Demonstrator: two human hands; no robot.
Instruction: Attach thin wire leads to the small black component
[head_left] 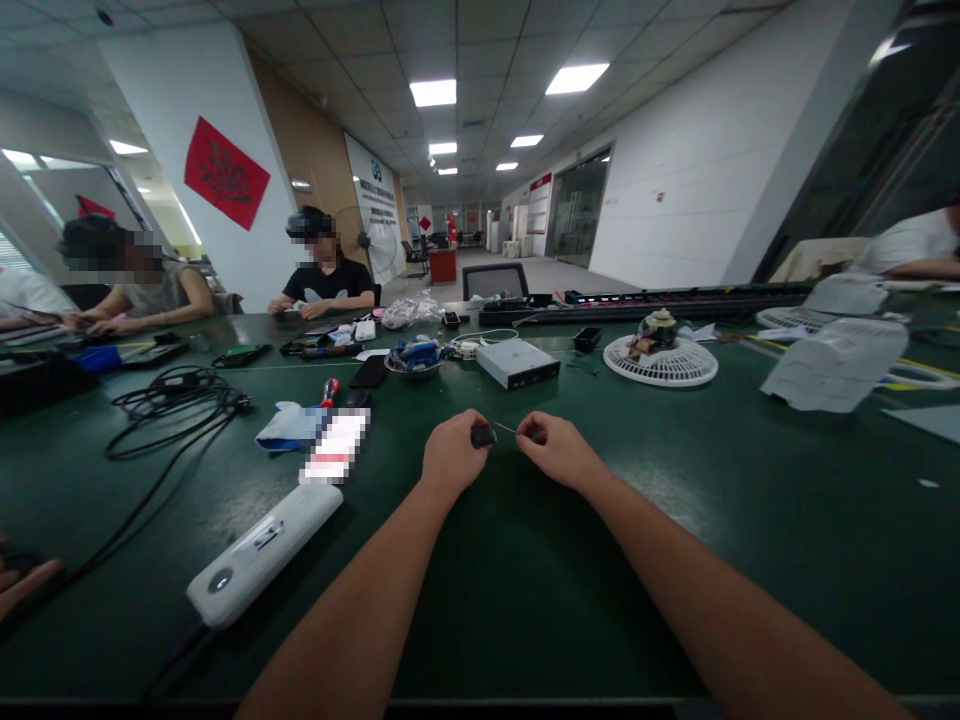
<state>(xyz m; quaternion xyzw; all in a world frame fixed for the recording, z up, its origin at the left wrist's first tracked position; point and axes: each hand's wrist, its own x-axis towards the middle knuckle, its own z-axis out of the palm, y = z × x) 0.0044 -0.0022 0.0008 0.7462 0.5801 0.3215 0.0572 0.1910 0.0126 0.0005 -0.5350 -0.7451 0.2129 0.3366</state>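
Note:
My left hand [454,450] is closed, fingertips pinching a small dark object [482,437] whose kind I cannot make out. Across a narrow gap, my right hand [559,448] is pinched on a thin pale wire-like piece [505,428] that points toward the left fingertips. Something dark also shows between the right fingers, too small to name. Both hands are just above the dark green table [517,560]. Beyond them lies a silver optical disc drive [514,358] with a black front.
A white power strip [266,555] lies left of my left arm, beside a lit phone [335,445] and a blue-white glove [289,427]. Coiled black cable [180,400] is farther left. A white fan grille [660,358] sits back right. Other people work around the table.

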